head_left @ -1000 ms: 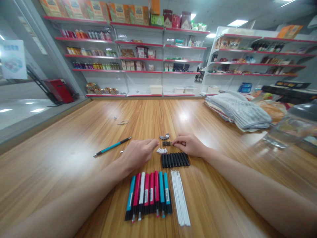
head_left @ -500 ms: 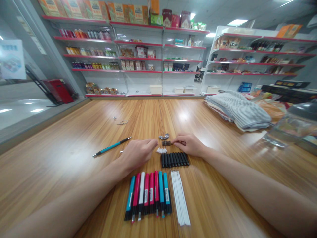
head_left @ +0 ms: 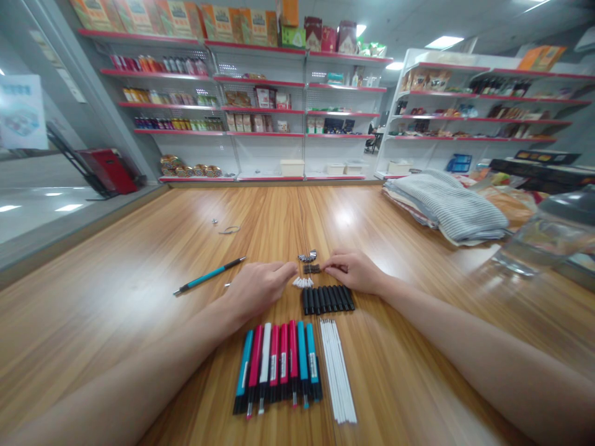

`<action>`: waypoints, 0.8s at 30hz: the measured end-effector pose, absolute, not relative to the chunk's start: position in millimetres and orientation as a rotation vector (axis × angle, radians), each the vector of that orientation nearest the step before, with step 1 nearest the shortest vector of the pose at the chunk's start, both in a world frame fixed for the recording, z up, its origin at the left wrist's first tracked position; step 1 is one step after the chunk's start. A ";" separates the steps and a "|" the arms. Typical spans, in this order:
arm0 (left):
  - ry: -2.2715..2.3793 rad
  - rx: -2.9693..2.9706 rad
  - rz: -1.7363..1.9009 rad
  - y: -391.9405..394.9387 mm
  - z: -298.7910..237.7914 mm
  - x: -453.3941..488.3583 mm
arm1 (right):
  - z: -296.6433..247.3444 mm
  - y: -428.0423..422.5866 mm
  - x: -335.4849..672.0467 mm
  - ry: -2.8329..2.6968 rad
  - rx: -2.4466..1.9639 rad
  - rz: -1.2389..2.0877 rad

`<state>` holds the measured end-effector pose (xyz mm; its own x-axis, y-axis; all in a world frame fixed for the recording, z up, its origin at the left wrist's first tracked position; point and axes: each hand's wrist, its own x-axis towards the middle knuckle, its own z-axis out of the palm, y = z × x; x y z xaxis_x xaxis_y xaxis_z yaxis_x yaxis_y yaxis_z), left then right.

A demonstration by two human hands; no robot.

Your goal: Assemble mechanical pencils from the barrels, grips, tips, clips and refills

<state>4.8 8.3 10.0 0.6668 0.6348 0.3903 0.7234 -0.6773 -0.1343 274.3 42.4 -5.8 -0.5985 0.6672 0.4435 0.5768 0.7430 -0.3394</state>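
Observation:
My left hand (head_left: 263,284) rests on the table with its fingers curled together, tips at the left end of a row of small dark springs (head_left: 311,269). At the row's right end is my right hand (head_left: 354,270), its fingers bent and closed. Whether either hand holds anything is hidden. Small silver metal parts (head_left: 307,256) lie just beyond the springs. Nearer to me are small white plastic pieces (head_left: 303,282) and a row of black tubes (head_left: 328,300). Closest are coloured pen barrels (head_left: 280,365) in pink, blue and white, beside white refills (head_left: 338,371).
A blue and black pen (head_left: 209,276) lies left of my left hand. Farther off are a wire loop (head_left: 229,230) and a small metal bit (head_left: 214,221). Folded striped cloth (head_left: 458,204) and a clear container (head_left: 534,238) occupy the right side. Stocked shelves (head_left: 260,109) stand behind the table.

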 end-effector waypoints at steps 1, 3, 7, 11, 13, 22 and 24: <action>-1.085 -2.610 -0.463 8.2 10.0 4.8 | -5.5 42.4 274.4 -2.380 -0.931 0.200; -1.063 -2.628 -0.468 7.8 9.5 5.0 | -3.5 41.1 274.1 -2.363 -0.893 0.145; -1.002 -2.674 -0.452 5.3 8.4 7.3 | 4.8 29.0 266.8 -2.319 -0.730 0.023; -0.957 -2.697 -0.510 1.9 8.0 9.9 | 11.9 6.8 251.2 -2.385 -0.596 0.019; -0.901 -2.719 -0.520 1.1 7.4 9.9 | 13.0 -2.0 243.8 -2.427 -0.563 0.030; -0.818 -2.750 -0.534 2.5 2.4 9.0 | 8.7 -2.2 237.7 -2.405 -0.537 -0.012; -0.806 -2.741 -0.563 2.5 1.7 9.5 | 8.3 -1.8 238.2 -2.378 -0.516 -0.009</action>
